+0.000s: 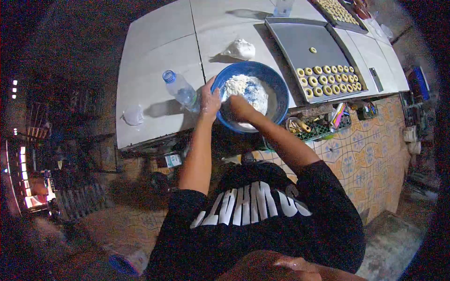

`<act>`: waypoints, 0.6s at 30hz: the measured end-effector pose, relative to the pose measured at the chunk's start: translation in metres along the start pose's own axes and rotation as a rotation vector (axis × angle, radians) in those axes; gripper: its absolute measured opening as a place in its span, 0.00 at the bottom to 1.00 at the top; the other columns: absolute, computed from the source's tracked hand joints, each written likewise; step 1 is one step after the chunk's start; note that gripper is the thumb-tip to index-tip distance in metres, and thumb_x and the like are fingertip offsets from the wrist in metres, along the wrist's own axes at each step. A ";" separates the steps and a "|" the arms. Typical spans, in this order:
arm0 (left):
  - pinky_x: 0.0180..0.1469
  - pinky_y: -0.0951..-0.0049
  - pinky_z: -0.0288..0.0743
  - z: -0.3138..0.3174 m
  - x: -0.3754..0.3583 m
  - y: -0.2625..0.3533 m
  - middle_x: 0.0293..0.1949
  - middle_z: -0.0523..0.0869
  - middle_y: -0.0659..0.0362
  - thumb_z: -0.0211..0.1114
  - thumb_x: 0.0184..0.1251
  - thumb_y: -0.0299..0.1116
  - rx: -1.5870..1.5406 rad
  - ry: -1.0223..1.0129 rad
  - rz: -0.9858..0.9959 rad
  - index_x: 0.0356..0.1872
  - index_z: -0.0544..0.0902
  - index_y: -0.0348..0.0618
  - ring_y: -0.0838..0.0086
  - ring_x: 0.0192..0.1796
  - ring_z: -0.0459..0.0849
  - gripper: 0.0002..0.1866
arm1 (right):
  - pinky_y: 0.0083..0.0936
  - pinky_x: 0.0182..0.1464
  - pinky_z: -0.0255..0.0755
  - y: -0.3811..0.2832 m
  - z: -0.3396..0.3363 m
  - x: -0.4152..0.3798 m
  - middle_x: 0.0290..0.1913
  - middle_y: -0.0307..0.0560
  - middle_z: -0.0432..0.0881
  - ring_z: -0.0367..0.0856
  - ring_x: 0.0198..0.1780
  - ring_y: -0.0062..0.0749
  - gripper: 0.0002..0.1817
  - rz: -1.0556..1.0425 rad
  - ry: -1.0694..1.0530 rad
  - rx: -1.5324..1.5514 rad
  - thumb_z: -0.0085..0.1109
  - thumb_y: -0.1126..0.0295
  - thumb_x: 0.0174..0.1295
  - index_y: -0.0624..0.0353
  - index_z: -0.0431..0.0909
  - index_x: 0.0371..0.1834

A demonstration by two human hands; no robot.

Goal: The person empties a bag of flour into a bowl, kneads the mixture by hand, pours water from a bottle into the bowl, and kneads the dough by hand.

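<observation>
A white tiled table (157, 61) spans the scene. At its right lies a metal tray (300, 40), rows of ring-shaped dough pieces (328, 79) along its near side. Left of the tray, by the near edge, a round blue bowl (280, 86) contains white flour (258, 97). A clear plastic bottle (179, 89) stands just left of the bowl. The left hand (210, 100) clasps the bowl's left rim; the right hand (240, 109) is inside, its fingers largely hidden, their spread and any grip unclear.
</observation>
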State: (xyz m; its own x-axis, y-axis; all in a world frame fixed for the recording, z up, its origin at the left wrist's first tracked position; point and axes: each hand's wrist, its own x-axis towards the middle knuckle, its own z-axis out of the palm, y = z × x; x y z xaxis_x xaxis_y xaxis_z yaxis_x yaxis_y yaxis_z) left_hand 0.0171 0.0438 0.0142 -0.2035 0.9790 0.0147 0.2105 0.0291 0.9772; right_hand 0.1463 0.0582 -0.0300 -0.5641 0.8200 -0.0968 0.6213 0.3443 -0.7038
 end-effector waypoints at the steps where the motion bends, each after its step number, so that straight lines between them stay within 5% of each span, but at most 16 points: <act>1: 0.64 0.68 0.66 0.001 -0.002 -0.006 0.56 0.80 0.47 0.51 0.63 0.14 0.062 0.035 0.024 0.61 0.73 0.34 0.62 0.58 0.78 0.24 | 0.47 0.38 0.75 -0.001 -0.003 0.008 0.27 0.67 0.80 0.82 0.33 0.60 0.12 -0.114 0.044 -0.148 0.64 0.66 0.47 0.67 0.80 0.22; 4: 0.65 0.66 0.65 0.003 -0.015 -0.016 0.58 0.78 0.46 0.54 0.63 0.14 0.243 0.164 0.077 0.63 0.72 0.35 0.59 0.60 0.76 0.25 | 0.44 0.38 0.76 -0.009 -0.019 0.026 0.27 0.67 0.80 0.83 0.33 0.59 0.11 -0.015 0.224 -0.086 0.63 0.67 0.47 0.67 0.80 0.22; 8: 0.69 0.64 0.60 0.008 -0.034 -0.028 0.65 0.71 0.48 0.56 0.62 0.17 0.284 0.249 0.106 0.61 0.72 0.37 0.59 0.66 0.70 0.24 | 0.45 0.38 0.76 -0.010 -0.044 0.018 0.28 0.66 0.81 0.83 0.34 0.58 0.10 -0.006 0.150 -0.134 0.65 0.69 0.45 0.67 0.80 0.24; 11: 0.65 0.65 0.65 0.009 -0.034 -0.019 0.55 0.79 0.45 0.58 0.59 0.18 0.185 0.295 -0.011 0.62 0.72 0.33 0.57 0.60 0.77 0.25 | 0.47 0.40 0.75 0.029 -0.019 0.018 0.32 0.67 0.82 0.82 0.37 0.61 0.12 -0.046 0.131 -0.074 0.67 0.70 0.42 0.69 0.79 0.27; 14: 0.63 0.67 0.67 -0.003 -0.015 -0.010 0.54 0.80 0.46 0.58 0.58 0.19 -0.047 0.114 -0.016 0.59 0.73 0.32 0.61 0.58 0.78 0.24 | 0.47 0.39 0.75 -0.020 -0.042 -0.031 0.32 0.67 0.82 0.81 0.36 0.64 0.12 -0.022 -0.009 -0.074 0.65 0.71 0.43 0.69 0.79 0.29; 15: 0.61 0.69 0.69 0.000 -0.004 -0.027 0.52 0.82 0.49 0.58 0.59 0.19 -0.123 0.120 0.133 0.58 0.74 0.33 0.65 0.55 0.80 0.23 | 0.47 0.42 0.74 -0.004 -0.021 -0.025 0.34 0.66 0.81 0.80 0.39 0.64 0.11 -0.035 -0.032 -0.165 0.65 0.71 0.45 0.67 0.79 0.29; 18: 0.60 0.69 0.70 -0.005 0.011 -0.032 0.52 0.82 0.50 0.56 0.60 0.17 0.036 0.059 0.127 0.58 0.75 0.35 0.66 0.54 0.80 0.23 | 0.48 0.42 0.74 -0.007 -0.009 -0.015 0.33 0.69 0.80 0.80 0.38 0.63 0.09 0.024 -0.032 -0.112 0.61 0.70 0.49 0.68 0.78 0.27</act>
State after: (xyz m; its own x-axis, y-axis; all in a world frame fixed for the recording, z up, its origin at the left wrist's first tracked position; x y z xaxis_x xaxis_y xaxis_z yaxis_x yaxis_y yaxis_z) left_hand 0.0035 0.0523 -0.0162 -0.2283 0.9617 0.1515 0.2720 -0.0864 0.9584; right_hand 0.1551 0.0477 -0.0176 -0.5642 0.8143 -0.1365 0.6910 0.3752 -0.6178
